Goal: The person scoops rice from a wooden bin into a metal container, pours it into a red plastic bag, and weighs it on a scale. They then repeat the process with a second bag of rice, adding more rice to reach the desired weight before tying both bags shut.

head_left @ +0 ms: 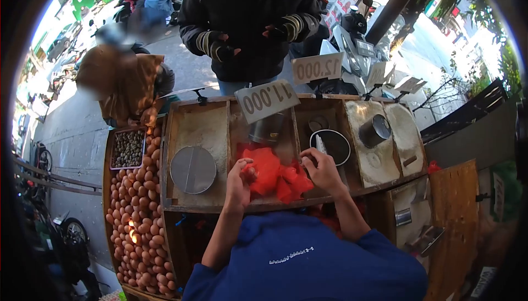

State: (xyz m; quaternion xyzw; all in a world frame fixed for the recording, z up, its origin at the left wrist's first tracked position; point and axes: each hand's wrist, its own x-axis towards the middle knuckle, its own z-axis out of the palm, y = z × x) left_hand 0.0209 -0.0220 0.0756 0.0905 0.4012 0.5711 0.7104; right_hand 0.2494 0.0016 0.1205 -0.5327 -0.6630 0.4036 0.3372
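Note:
A red plastic bag (265, 168) is in front of me over the second compartment of the wooden bin. My left hand (239, 184) has its fingers closed on the bag's left side. At the bag's right edge, my right hand (323, 170) is closed with thumb and finger pinched together, apparently on the plastic. Beyond the bag, a metal canister (266, 128) is in the same compartment, partly hidden by a price sign (268, 101). Close to my right hand is a white-rimmed bowl (342, 142) with a pale utensil in it.
Brown eggs (137, 213) and a basket of small speckled eggs (128, 148) are at left. A round metal lid (193, 169) and a metal can (375, 130) rest on grain. Across the bin stands a person in a black jacket (250, 20); another person (124, 81) bends over the eggs.

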